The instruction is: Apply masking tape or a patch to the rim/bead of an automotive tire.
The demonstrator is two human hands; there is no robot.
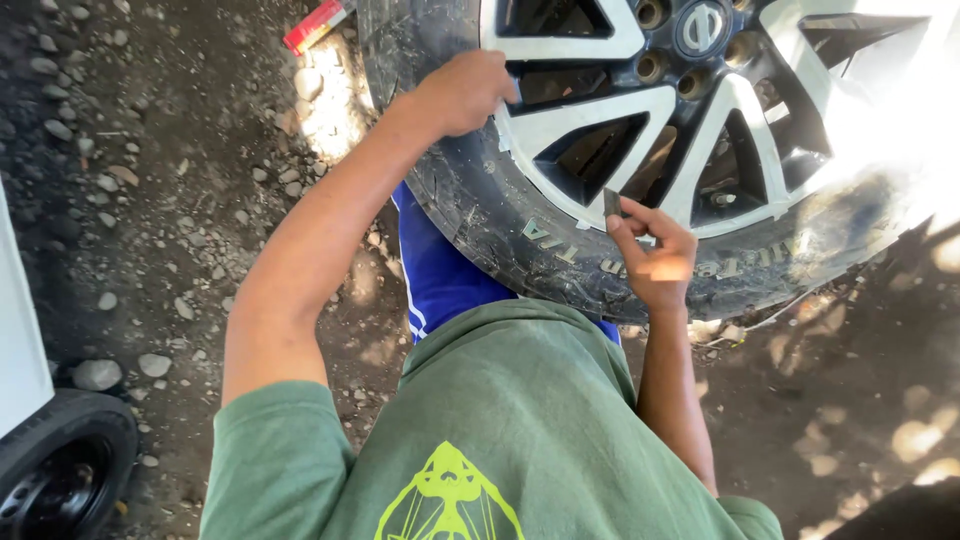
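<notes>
A car wheel with a silver spoked alloy rim [640, 105] and a black tyre [480, 215] lies on the ground in front of me. My left hand [465, 92] is closed on the rim's edge at the upper left, fingers curled over it. My right hand [655, 250] pinches a small dark flat piece [612, 203] between thumb and fingers, held against the lower rim edge where rim meets tyre. My green shirt and blue shorts [440, 275] fill the lower middle.
Dirt ground with scattered stones [150, 200] lies to the left. A red object [313, 26] sits by the tyre's top left. A small black wheel [65, 470] under a white body stands at the bottom left. Bright sun glares at the upper right.
</notes>
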